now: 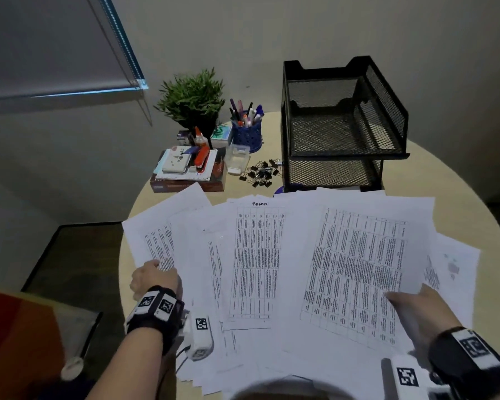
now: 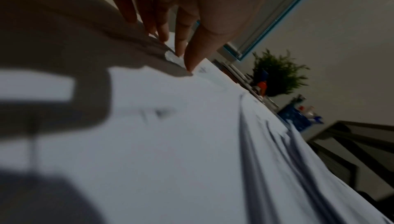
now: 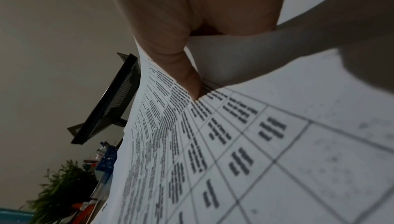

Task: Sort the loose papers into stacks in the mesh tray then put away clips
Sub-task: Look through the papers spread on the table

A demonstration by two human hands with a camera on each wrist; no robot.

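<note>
Right hand (image 1: 422, 310) pinching papers (image 1: 272, 269), left hand (image 1: 153, 280) pressing

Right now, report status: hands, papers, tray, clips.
Left hand fingertips down on papers. Right hand pinching a sheet. Tray upper tiers empty. Clips loose beside it.

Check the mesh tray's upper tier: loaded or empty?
Empty. The head view shows bare mesh across the upper tier of the mesh tray; the loose papers are spread over the table.
</note>
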